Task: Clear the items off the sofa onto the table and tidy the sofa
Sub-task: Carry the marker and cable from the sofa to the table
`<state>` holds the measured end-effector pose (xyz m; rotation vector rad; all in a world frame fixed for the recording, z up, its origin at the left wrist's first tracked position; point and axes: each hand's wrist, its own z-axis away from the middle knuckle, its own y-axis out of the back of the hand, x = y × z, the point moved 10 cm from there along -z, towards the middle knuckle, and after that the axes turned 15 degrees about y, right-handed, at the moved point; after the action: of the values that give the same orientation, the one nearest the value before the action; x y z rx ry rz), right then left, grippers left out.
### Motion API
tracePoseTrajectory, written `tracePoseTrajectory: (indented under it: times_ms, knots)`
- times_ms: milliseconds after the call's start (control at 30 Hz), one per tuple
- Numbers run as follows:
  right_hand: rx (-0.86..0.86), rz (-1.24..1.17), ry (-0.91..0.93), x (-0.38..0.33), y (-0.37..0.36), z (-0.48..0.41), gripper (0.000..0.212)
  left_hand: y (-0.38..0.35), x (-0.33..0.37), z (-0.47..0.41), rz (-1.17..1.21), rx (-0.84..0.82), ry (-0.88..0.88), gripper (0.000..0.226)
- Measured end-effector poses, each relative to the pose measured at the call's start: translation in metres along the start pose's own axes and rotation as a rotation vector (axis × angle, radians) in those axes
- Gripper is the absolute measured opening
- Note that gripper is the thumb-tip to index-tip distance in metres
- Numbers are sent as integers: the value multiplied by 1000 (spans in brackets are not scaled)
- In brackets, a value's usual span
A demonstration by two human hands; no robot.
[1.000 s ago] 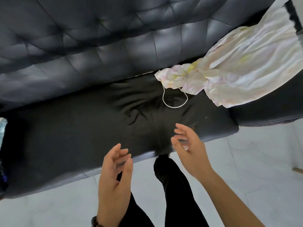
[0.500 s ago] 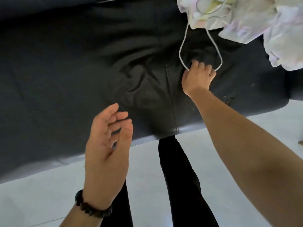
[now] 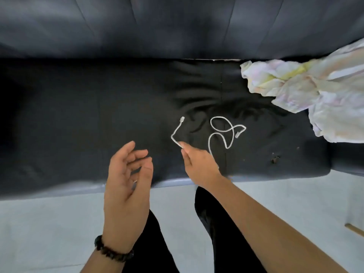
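A thin white cable (image 3: 223,131) lies in loose loops on the seat of the black leather sofa (image 3: 98,119), both of its plugs showing. My right hand (image 3: 199,164) pinches the cable near its left end, fingers closed on it just above the seat. To the left, over the sofa's front edge, my left hand (image 3: 126,186) hovers with its palm turned in, fingers apart and nothing in it. A crumpled pale cloth (image 3: 307,89) with faint yellow and pink marks lies on the right part of the seat and runs out of view.
Small crumbs (image 3: 274,158) dot the seat near its right front corner. The sofa's tufted backrest (image 3: 177,26) fills the top. Pale floor tiles (image 3: 39,233) lie below the seat edge, with my dark-trousered legs (image 3: 220,233) standing close to it.
The cable has been pulled out from under the cloth toward the front of the seat and now lies free in loops. My right hand has drawn back with it; the left hand stays open.
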<state>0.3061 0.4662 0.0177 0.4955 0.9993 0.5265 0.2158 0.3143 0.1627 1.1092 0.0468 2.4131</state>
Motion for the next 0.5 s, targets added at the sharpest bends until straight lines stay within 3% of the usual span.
tracePoseTrajectory:
  times_ms: [133,300,500]
  knots:
    - [58,-31,141,-88,-20,-17,38,70,-2,6,33,124,4,41]
    - [73,-106,154,-183,-67,-70,34,201,-30,1,79,401,25,38]
    - [-33,-48,243,-254,-180,-164,43,341,-132,-92,-64,579,160,70]
